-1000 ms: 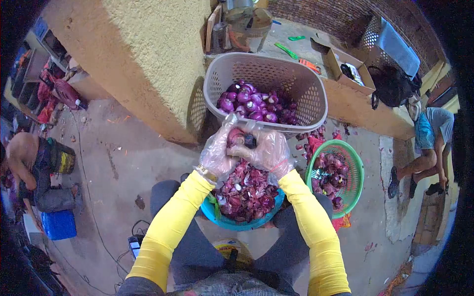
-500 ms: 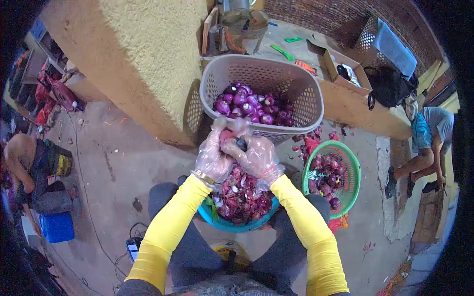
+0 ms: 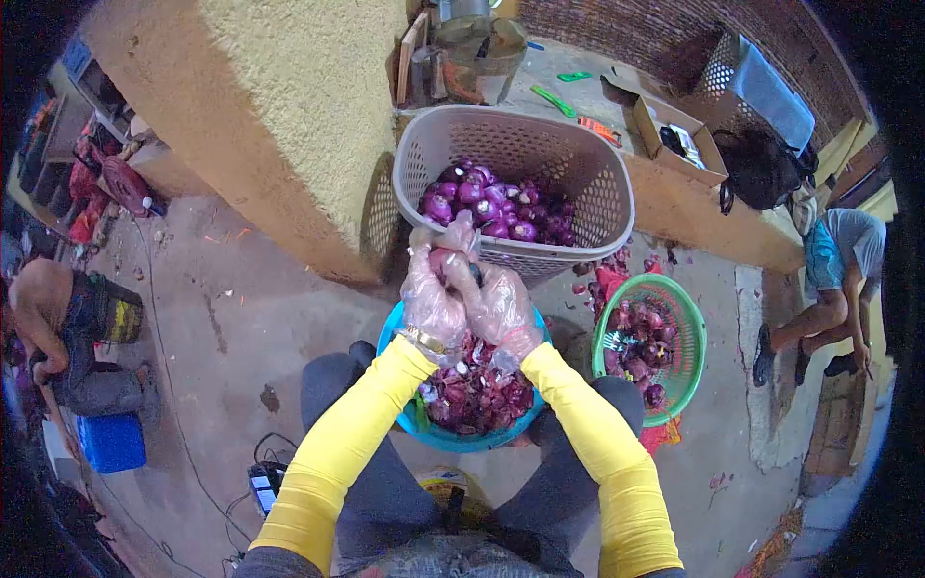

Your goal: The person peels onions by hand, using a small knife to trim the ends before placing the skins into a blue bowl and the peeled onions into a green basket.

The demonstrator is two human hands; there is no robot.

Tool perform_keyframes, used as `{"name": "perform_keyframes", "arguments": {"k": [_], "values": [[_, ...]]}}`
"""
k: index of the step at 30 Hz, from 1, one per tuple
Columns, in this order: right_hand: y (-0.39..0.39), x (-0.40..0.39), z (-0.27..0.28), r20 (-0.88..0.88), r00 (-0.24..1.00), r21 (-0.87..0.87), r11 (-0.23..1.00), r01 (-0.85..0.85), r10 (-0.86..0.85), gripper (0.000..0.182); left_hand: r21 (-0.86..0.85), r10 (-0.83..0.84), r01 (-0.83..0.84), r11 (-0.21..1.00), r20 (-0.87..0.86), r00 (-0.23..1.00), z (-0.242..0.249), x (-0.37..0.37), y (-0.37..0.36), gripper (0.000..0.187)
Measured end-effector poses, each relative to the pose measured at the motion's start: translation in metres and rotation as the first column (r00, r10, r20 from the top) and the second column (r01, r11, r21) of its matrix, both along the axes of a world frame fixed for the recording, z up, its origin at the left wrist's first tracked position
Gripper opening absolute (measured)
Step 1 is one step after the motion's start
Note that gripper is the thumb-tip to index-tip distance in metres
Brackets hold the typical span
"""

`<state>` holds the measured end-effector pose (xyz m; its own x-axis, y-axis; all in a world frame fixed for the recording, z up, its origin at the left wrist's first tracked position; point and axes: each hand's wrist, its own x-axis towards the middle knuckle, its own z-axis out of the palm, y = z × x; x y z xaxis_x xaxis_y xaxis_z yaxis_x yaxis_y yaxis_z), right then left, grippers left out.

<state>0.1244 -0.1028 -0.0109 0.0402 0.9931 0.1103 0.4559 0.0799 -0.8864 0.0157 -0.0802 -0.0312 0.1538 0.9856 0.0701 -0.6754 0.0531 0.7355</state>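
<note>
My left hand [image 3: 433,297], in a clear plastic glove, is closed around a red onion [image 3: 446,262] above the blue basin [image 3: 461,445]. Close against it, my right hand [image 3: 500,304], also gloved, has its fingers closed on a small dark object [image 3: 475,274] too hidden to name. Onion skins [image 3: 475,390] fill the basin. Just beyond my hands stands the grey basket [image 3: 568,252] with peeled purple onions [image 3: 491,204] in it.
A green basket [image 3: 696,358] holding unpeeled onions [image 3: 644,337] stands at the right. An open cardboard box [image 3: 699,173] and a green knife [image 3: 552,100] lie on the ledge. One person [image 3: 66,328] sits far left, another [image 3: 840,279] far right.
My hands have shifted slightly left, with the onion still between them. More of the blue basin's left rim shows. The person at the left has moved an arm a little.
</note>
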Motion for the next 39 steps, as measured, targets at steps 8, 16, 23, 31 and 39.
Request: {"name": "perform_keyframes", "arguments": {"k": [8, 16, 23, 31, 39], "values": [[-0.007, 0.012, 0.012, 0.224, 0.971, -0.038, 0.996, -0.076, 0.083, 0.060, -0.293, -0.085, 0.178, 0.939, 0.305, 0.949, 0.000, -0.010, 0.010, 0.047], [-0.015, 0.023, 0.005, -0.087, 0.986, 0.019, 0.990, -0.140, 0.141, 0.043, -0.334, -0.159, 0.399, 0.854, 0.563, 0.811, -0.001, -0.034, 0.013, 0.050], [-0.031, 0.053, 0.050, 0.355, 0.884, -0.013, 0.947, -0.320, 0.303, 0.047, -0.491, 0.058, 0.314, 0.813, 0.605, 0.794, 0.005, -0.047, 0.027, 0.044], [-0.038, 0.066, 0.024, 0.652, 0.691, -0.142, 0.946, -0.292, 0.311, 0.063, -0.342, -0.182, 0.377, 0.861, 0.484, 0.856, 0.016, -0.059, 0.024, 0.041], [-0.032, 0.050, 0.042, 0.466, 0.868, -0.104, 0.985, -0.139, 0.172, 0.067, -0.312, -0.277, 0.378, 0.872, 0.324, 0.905, 0.019, -0.054, 0.012, 0.046]]}}
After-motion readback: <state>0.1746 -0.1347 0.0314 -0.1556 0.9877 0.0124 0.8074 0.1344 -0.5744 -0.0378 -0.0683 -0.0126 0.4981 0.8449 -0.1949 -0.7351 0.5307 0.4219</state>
